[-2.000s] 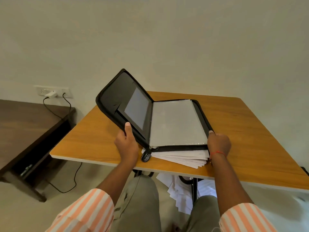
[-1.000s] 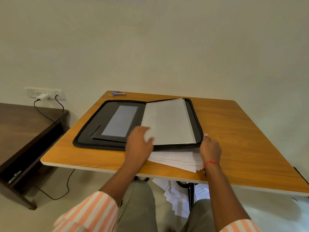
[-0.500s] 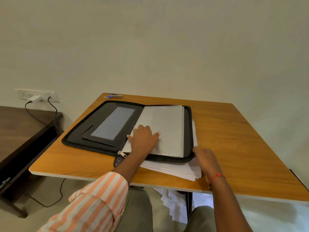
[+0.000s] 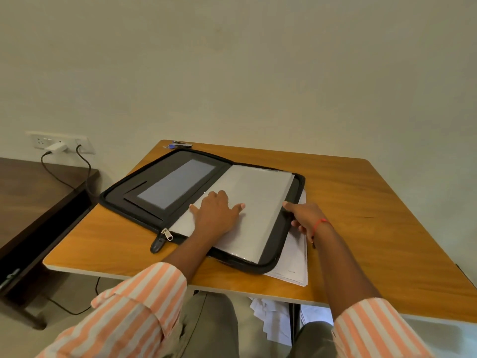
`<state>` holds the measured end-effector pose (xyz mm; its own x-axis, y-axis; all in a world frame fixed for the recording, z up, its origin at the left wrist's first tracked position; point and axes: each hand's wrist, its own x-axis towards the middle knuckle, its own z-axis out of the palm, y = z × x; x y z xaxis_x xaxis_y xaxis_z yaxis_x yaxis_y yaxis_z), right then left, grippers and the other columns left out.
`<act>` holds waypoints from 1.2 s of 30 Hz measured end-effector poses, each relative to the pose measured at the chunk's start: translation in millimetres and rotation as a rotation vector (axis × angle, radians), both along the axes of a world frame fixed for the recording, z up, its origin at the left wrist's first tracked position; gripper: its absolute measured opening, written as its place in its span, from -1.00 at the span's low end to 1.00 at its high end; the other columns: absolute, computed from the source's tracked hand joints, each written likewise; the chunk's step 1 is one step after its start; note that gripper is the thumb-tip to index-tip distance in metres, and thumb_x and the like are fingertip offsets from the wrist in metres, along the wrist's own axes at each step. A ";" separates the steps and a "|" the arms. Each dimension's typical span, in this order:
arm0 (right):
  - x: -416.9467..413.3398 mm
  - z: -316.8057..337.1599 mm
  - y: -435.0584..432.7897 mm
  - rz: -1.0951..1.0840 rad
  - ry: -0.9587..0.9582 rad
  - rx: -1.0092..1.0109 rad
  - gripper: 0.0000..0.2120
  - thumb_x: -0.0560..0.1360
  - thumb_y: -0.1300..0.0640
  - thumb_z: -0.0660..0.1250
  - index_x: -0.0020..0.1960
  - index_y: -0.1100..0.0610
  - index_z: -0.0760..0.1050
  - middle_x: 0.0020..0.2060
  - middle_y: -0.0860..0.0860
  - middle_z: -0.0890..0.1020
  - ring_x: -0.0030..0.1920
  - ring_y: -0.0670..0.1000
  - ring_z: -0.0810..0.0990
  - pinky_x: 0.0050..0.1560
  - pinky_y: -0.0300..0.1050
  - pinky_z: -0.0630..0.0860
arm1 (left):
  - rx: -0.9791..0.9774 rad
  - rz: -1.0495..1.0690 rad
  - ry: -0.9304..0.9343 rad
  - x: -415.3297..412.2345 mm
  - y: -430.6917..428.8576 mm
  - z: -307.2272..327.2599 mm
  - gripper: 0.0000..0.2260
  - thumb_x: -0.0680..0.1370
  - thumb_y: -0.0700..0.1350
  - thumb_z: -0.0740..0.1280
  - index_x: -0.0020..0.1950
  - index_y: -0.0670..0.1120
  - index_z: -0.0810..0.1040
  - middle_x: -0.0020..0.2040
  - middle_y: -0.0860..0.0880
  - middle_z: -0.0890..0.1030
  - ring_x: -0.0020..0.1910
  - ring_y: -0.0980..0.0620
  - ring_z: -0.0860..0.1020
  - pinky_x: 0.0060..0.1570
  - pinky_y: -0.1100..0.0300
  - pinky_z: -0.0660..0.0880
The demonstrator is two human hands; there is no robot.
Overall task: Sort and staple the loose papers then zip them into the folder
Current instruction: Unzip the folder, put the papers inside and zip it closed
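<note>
1. Pressing down with the left hand [image 4: 216, 215], fingers straight and spread wide, palm flat on the pale grey plastic sleeve page [image 4: 258, 192] of the open black zip-around fabric folder [image 4: 280, 257].
2. Reaching with the right hand [image 4: 303, 218] at the folder's right rim, thumb side touching that rim, lower fingers bent down onto the stack of loose white paper sheets [image 4: 293, 264]; cannot tell whether gripping sheets or only touching them.
3. Stack pinned beneath the folder's right half, sticking out along its right side and near-right corner, long axis running near to far, roughly parallel to the folder's spine. Directly below the right hand, so the nearer hand by far; left hand half a folder away.
4. Likely step in hand: freeing the stack, either by drawing it rightward or by lifting the folder off it while holding the sleeve page down.
5. Plenty of bare orange-brown wooden bench [image 4: 374, 202] to the right for sliding and sorting. Much less toward the near edge, close to the stack's near corner; some risk of sheets slipping off there, with more white sheets [image 4: 271, 316] already lying on the floor below.
6. Farther out: small blue-and-silver stapler [image 4: 182, 144] at the bench's far-left corner, beyond the folder, well apart from both hands, on the left hand's side. Silver zip puller with black tab [image 4: 161, 239] at the folder's near edge, left of the left forearm.
</note>
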<state>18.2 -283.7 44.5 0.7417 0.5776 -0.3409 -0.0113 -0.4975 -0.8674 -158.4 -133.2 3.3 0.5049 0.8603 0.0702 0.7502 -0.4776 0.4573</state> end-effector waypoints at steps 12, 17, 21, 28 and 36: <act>-76.9 -21.7 -38.8 0.262 0.556 0.260 -0.74 0.54 0.25 0.41 0.18 0.35 0.55 -0.06 0.27 0.70 -0.20 0.06 0.73 -0.26 -0.22 0.64 | -0.085 -0.027 0.084 3.6 20.1 12.8 -0.26 0.49 0.50 0.17 0.43 -0.01 0.44 0.46 -0.12 0.44 0.44 -0.18 0.40 0.41 -0.36 0.16; -85.3 -18.5 -49.8 0.332 0.552 0.195 -0.71 0.52 0.19 0.44 0.13 0.38 0.58 -0.11 0.28 0.71 -0.18 0.07 0.74 -0.23 -0.23 0.64 | -0.024 -0.117 0.141 12.0 7.6 5.1 -0.16 0.40 0.60 0.12 0.45 0.02 0.39 0.44 -0.09 0.44 0.46 -0.17 0.34 0.45 -0.33 0.14; -56.0 -8.1 -46.6 0.345 0.336 -0.042 -0.68 0.55 0.00 0.41 -0.12 0.28 0.60 -0.34 0.12 0.63 -0.39 -0.06 0.55 -0.39 -0.27 0.55 | 0.086 -0.162 0.148 2.0 6.0 -13.4 -0.12 0.38 0.62 0.03 0.47 0.03 0.34 0.49 -0.08 0.38 0.50 -0.14 0.27 0.48 -0.29 0.11; 13.9 10.1 3.2 0.202 -0.501 -0.264 -0.51 0.60 -0.17 0.25 0.09 0.28 0.60 0.05 0.23 0.64 0.06 0.23 0.59 0.00 0.01 0.51 | 0.164 -0.204 0.127 -11.6 17.0 -28.7 -0.15 0.42 0.61 -0.07 0.49 0.08 0.33 0.55 -0.05 0.34 0.56 -0.11 0.25 0.54 -0.28 0.09; 18.8 1.0 8.0 0.242 -0.379 -0.225 -0.67 0.62 -0.03 0.26 0.16 0.23 0.55 0.07 0.15 0.60 0.00 0.13 0.53 -0.06 -0.10 0.40 | 0.094 -0.225 0.157 0.0 3.8 -10.6 -0.17 0.47 0.56 0.05 0.53 0.01 0.29 0.54 -0.11 0.32 0.54 -0.15 0.24 0.52 -0.23 0.13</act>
<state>36.9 -275.6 45.5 0.6912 0.6916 -0.2098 0.4225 -0.6222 -0.6590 -158.4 -129.4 -7.3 0.6935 0.7188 0.0498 0.6787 -0.6749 0.2897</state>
